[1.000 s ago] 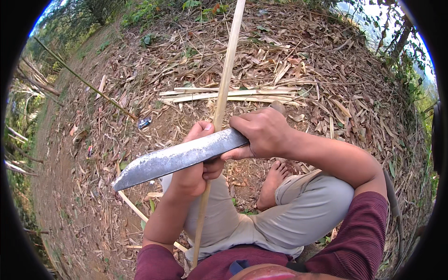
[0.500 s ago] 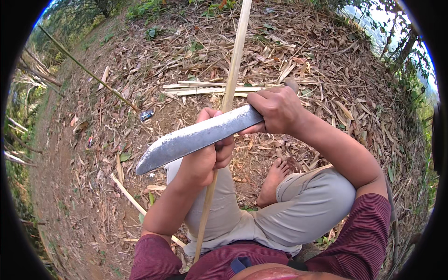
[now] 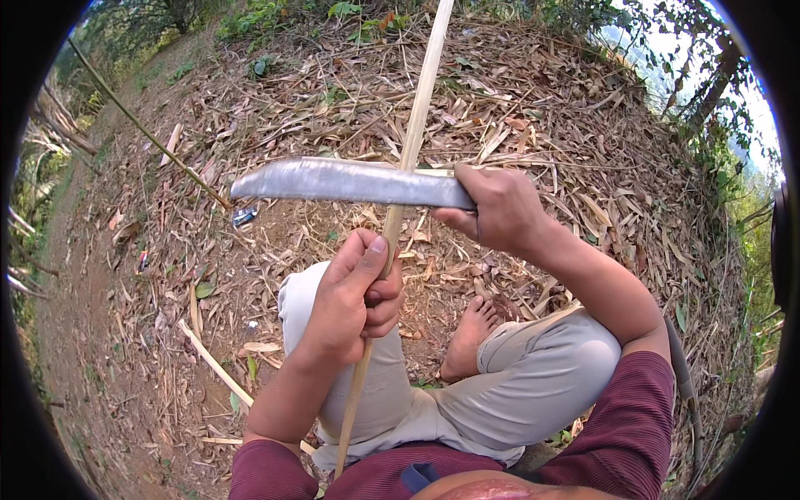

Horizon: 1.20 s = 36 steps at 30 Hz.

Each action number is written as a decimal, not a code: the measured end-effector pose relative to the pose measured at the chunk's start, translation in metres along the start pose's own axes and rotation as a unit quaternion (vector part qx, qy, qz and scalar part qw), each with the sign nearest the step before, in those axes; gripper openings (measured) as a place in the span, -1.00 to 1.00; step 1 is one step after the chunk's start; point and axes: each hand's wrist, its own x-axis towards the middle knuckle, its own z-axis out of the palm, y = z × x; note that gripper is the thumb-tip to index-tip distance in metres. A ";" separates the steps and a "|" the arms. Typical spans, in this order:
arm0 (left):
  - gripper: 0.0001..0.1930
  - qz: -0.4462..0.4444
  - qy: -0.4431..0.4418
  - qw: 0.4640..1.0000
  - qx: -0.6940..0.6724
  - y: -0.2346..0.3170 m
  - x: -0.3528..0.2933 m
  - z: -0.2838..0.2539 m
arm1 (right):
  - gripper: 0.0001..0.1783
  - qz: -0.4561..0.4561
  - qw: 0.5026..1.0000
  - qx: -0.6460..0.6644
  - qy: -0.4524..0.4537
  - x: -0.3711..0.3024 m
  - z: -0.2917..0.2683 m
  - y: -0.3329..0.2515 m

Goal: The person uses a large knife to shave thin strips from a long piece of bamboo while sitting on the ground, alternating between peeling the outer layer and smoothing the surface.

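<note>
My left hand [image 3: 360,287] is closed around a long, pale strip of split bamboo [image 3: 423,92]. The strip slants from beside my waist up past the far edge of the view. My right hand [image 3: 507,207] grips a machete [image 3: 333,182] by its handle, which the fingers hide. Its wide grey blade lies level across the strip, beyond my left hand, with the tip to the left. The blade covers part of the strip; whether its edge bites in, I cannot tell.
Dry leaves and shavings [image 3: 575,167] litter the sloping ground. Another pale strip [image 3: 215,362] lies at the left by my knee. A thin green pole [image 3: 142,125] slants at the far left, ending near a small dark wrapper [image 3: 243,217]. My bare foot [image 3: 468,340] rests between my bent legs.
The machete has moved away from me along the strip and turned from slanting to level. My left hand, formerly behind the blade, now shows fully, still gripping the strip.
</note>
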 end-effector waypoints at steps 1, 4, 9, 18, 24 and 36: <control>-0.79 -0.002 -0.006 1.000 -0.002 0.000 -0.001 0.000 | -0.29 -0.045 0.999 -0.011 -0.001 0.000 -0.001 -0.007; -0.74 -0.019 -0.018 1.000 -0.004 -0.005 -0.006 -0.010 | -0.27 -0.145 0.989 -0.032 0.025 0.003 -0.002 -0.020; -0.78 0.006 0.002 1.000 0.001 0.001 -0.019 -0.006 | -0.31 -0.081 0.994 -0.025 0.067 0.020 0.008 0.021; -0.79 0.020 -0.010 0.999 0.029 0.001 -0.029 -0.010 | 0.04 0.403 0.915 0.006 -0.018 0.079 -0.034 0.139; -0.77 0.033 -0.001 0.999 -0.007 0.001 -0.023 -0.011 | -0.05 0.445 0.829 0.310 0.134 0.052 -0.011 0.115; -0.63 -0.024 -0.082 0.991 -0.106 0.009 -0.028 -0.027 | -0.13 0.327 0.855 0.395 -0.070 0.031 -0.024 -0.005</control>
